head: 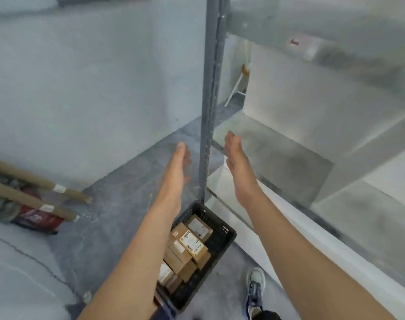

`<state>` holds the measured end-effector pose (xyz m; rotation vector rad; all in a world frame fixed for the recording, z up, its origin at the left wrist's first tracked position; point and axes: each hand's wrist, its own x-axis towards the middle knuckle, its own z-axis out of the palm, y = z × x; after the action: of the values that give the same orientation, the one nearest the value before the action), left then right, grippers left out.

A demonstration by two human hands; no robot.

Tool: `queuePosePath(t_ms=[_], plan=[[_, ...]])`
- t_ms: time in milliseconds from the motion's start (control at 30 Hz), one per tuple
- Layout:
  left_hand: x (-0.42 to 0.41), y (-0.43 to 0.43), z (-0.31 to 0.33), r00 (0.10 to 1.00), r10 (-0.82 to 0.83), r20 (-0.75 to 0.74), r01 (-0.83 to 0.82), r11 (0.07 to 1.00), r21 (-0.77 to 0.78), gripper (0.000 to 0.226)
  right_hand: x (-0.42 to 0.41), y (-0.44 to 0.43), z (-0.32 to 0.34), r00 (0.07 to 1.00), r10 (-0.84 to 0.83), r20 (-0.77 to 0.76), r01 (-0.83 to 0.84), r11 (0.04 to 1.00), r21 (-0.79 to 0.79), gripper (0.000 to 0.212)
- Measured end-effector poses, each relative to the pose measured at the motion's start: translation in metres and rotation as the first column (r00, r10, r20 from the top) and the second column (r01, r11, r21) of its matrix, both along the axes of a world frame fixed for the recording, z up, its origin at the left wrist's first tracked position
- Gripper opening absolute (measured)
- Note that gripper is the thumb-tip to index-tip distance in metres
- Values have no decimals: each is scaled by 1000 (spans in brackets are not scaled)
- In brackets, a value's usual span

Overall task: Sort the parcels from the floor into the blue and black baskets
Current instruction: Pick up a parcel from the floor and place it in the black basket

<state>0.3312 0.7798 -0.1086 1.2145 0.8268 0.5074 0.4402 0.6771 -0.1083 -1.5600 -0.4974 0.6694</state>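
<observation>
Well, the black basket (221, 244) sits on the grey floor below the arms, its far corner just beside the foot of the metal shelf post (208, 112). Brown parcels (192, 242) with white labels lie packed inside it, some on top of others. No blue basket is in view, and no loose parcel on the floor either.

Both hands are up in front and hold nothing. The left hand (177, 172) has its fingers straight and together, palm inward. The right hand (239, 167) is the same, flat and spread loose. The post stands between them.

Risks, as I judge them:
- The hands are close to the post on either side, so a quick reach could knock knuckles on its edge.
- The shoe (255, 287) is near the basket's right wall. A step forward could kick the basket and shift the stacked parcels.
- The top parcels sit high, so one more dropped in carelessly may slide off.
- The cardboard tubes (35, 199) lie on the floor well to the left, over a red pack (40, 219), a trip hazard if the person turns that way.
- The view is blurred, so labels can't be read, and I can't tell whether the sorting is right.
</observation>
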Motion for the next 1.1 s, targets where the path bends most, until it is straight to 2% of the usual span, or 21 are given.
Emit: queuePosePath(t_ms=[100, 200, 300, 467, 600, 700, 800, 933, 1100], plan=[[16, -29, 39, 987, -148, 65, 145, 988, 53, 41, -8, -45, 35, 990, -126, 65, 122, 991, 58, 99], [38, -73, 62, 950, -298, 94, 288, 952, 103, 47, -9, -97, 58, 962, -262, 72, 253, 961, 111, 110], [57, -129, 80, 887, -447, 113, 432, 892, 133, 48, -7, -157, 74, 912, -402, 87, 386, 909, 155, 109], [76, -245, 97, 743, -657, 127, 643, 753, 137, 48, -20, -276, 88, 776, -623, 93, 602, 777, 184, 92], [73, -354, 96, 580, -807, 109, 792, 590, 154, 51, -50, -383, 83, 625, -778, 64, 752, 623, 216, 76], [55, -445, 88, 445, -890, 97, 882, 455, 125, 50, -88, -470, 72, 505, -863, 24, 835, 495, 240, 80], [26, -538, 77, 305, -949, 74, 946, 311, 93, 53, -133, -553, 60, 364, -931, -38, 909, 346, 234, 71], [-22, -650, 60, 101, -995, 24, 993, 102, 57, 55, -203, -653, 46, 188, -980, -62, 966, 173, 192, 86], [-78, -762, 42, -115, -993, -18, 993, -115, 27, 60, -281, -747, 31, -20, -995, -102, 992, -32, 126, 86]])
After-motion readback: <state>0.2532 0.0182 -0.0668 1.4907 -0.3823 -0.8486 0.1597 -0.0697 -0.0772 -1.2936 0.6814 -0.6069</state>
